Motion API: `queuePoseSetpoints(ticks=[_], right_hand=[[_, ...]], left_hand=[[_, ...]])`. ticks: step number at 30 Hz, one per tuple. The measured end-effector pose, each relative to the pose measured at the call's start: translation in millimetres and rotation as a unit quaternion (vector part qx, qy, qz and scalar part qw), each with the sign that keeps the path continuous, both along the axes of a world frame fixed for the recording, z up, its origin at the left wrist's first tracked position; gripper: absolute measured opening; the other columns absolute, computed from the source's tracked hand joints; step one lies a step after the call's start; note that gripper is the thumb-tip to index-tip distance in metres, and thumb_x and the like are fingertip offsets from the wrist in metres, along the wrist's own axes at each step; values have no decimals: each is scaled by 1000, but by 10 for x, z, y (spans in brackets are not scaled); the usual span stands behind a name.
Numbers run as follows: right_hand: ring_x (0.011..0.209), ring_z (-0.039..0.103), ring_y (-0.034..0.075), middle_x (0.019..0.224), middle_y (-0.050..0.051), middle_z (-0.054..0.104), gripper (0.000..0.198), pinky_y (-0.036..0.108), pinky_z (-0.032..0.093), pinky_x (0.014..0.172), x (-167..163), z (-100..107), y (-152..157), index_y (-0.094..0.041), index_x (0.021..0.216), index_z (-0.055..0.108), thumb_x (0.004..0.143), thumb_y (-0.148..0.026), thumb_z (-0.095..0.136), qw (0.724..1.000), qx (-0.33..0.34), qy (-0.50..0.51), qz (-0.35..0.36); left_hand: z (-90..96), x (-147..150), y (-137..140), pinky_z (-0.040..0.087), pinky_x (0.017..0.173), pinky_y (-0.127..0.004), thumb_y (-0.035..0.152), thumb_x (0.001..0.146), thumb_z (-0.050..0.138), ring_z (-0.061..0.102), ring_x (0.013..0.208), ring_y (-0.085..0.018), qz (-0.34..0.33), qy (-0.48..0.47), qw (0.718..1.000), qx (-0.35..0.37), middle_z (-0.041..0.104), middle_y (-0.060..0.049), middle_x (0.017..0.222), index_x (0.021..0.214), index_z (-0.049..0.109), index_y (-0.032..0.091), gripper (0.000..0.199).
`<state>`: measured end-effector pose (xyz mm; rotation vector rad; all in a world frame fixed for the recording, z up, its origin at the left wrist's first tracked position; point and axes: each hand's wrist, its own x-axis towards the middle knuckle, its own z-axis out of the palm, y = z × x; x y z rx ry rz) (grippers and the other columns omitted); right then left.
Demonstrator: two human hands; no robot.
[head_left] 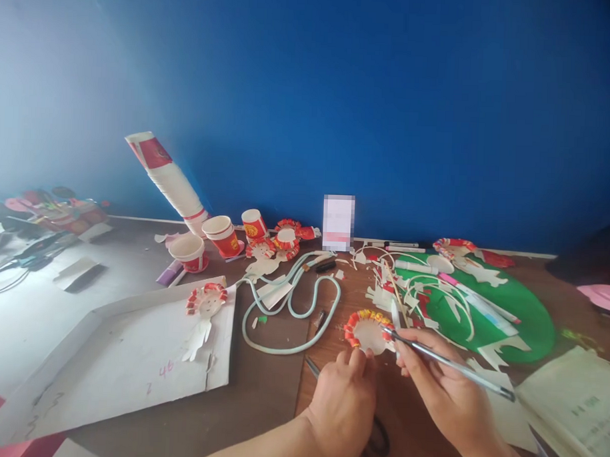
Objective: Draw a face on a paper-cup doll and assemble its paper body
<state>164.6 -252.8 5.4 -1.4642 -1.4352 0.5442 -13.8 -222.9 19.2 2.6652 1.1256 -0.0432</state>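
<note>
A round paper-cup cutout [369, 334] with a curled red and yellow rim lies on the brown table in front of me. My left hand [346, 393] grips its near edge, fingers closed and pointing away from me. In my right hand [447, 387] is a clear pen [455, 366] with a dark cap end, its tip at the cutout's right side. Scissors [379, 439] lie partly hidden beneath my left hand; a dark handle and a blade show. Another cutout [207, 300] with a similar rim rests on a white cardboard tray [130, 356] at the left.
A leaning stack of paper cups [174, 187] and several shorter cups [222, 237] stand near the blue wall. A pale cable [275, 351] loops across the middle. On the right are a green disc [526, 323], markers [482, 305], paper scraps and an open book [569, 404].
</note>
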Motion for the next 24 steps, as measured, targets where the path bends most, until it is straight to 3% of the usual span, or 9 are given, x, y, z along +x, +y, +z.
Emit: queuePoseSetpoints(ticks=[4,11,18,24], right_hand=[[69,68,15,81,2,69,21,26,58,67,-37,-31,28,-23,110,57,92,-32,55,998,5,-61,-16],[80,72,18,91,3,73,10,26,58,71,-198,1,68,-24,99,61,91,-28,56,973,94,-205,-39],[81,71,18,92,2,71,9,25,57,71,-227,-208,31,-25,99,59,91,-28,54,976,42,-211,-21],[83,71,17,92,2,70,11,25,57,74,-223,-261,14,-25,102,55,93,-25,51,972,35,-232,-14]], left_hand=[[-10,19,18,53,77,-34,13,85,45,59,93,-25,4,-11,1000,-28,59,-13,112,135,47,9,50],[65,56,84,54,82,-37,15,89,41,61,97,-26,14,-3,995,-101,61,-11,114,124,57,14,38],[-3,52,128,55,80,-37,20,89,44,62,97,-27,-6,-13,993,-118,62,-13,116,123,59,13,38],[-78,55,148,57,74,-37,21,86,46,63,91,-27,-15,-19,992,-124,63,-14,113,121,61,12,39]])
